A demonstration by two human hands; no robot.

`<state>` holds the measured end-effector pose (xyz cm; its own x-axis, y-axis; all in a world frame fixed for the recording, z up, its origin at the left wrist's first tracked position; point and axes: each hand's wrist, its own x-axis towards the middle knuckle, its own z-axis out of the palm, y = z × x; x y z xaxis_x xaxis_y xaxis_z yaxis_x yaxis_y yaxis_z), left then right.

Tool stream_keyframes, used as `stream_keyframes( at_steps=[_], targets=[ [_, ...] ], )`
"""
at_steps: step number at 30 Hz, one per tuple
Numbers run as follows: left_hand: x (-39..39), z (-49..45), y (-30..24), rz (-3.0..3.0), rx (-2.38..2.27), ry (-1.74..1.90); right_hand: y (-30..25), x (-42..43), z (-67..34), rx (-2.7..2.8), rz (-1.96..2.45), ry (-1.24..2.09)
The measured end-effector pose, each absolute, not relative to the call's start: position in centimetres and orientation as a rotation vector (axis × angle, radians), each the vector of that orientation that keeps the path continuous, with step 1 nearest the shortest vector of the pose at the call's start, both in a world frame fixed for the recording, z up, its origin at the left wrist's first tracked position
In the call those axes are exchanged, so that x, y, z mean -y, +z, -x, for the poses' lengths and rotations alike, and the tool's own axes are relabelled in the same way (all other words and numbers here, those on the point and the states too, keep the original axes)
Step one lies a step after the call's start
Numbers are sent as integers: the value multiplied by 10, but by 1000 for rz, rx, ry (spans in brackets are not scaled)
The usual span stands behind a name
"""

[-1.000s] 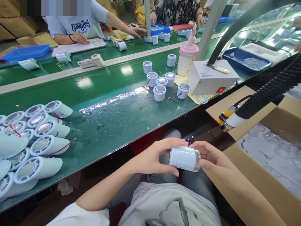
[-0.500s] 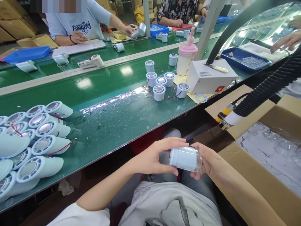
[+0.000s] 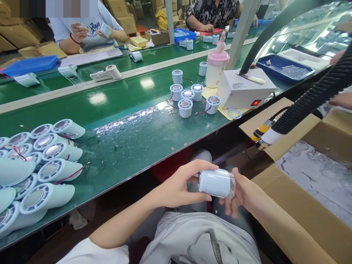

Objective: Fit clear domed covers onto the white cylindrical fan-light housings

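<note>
Over my lap I hold a small pale blue cylinder part (image 3: 216,183) with a clear cap on its right end. My left hand (image 3: 180,187) wraps round its left end with thumb below and fingers above. My right hand (image 3: 242,194) cups the capped end from the right, fingers curled under it. Both hands are below the near edge of the green conveyor belt (image 3: 132,135).
A pile of pale blue finned parts with red wires (image 3: 38,165) lies at the belt's left. Several small upright cylinders (image 3: 189,96) stand mid-belt beside a white box with a red switch (image 3: 244,91) and a pink-lidded bottle (image 3: 216,66). An open cardboard box (image 3: 310,176) and a black hose (image 3: 310,99) are at my right. Other people work across the belt.
My right fingers have slid from above the capped end to beneath it. The person across the belt has raised both hands to the chest with a part.
</note>
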<state>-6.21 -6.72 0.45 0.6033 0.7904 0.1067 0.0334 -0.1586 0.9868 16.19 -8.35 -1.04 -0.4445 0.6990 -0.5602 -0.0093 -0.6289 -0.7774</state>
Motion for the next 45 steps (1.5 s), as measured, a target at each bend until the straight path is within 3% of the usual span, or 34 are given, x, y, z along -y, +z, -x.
stream_keyframes(
  at_steps=[3, 7, 13, 21, 26, 33, 45],
  targets=[
    [70, 62, 8, -1475, -766, 745, -15, 88, -168, 1523, 1292, 1444],
    [71, 60, 9, -1320, -773, 696, -19, 91, -177, 2021, 853, 759],
    [70, 60, 7, -1330, -747, 691, -15, 92, -178, 1979, 874, 800],
    [73, 64, 8, -1476, -621, 768, -1, 97, -177, 1998, 700, 557],
    [72, 65, 10, -1475, -639, 741, 1, 100, -178, 1935, 766, 665],
    [69, 68, 16, -1533, -608, 628, -5, 105, -176, 1254, 1006, 1762],
    [65, 54, -18, -1040, -687, 453, -25, 96, -166, 1286, 1236, 1812]
  ],
)
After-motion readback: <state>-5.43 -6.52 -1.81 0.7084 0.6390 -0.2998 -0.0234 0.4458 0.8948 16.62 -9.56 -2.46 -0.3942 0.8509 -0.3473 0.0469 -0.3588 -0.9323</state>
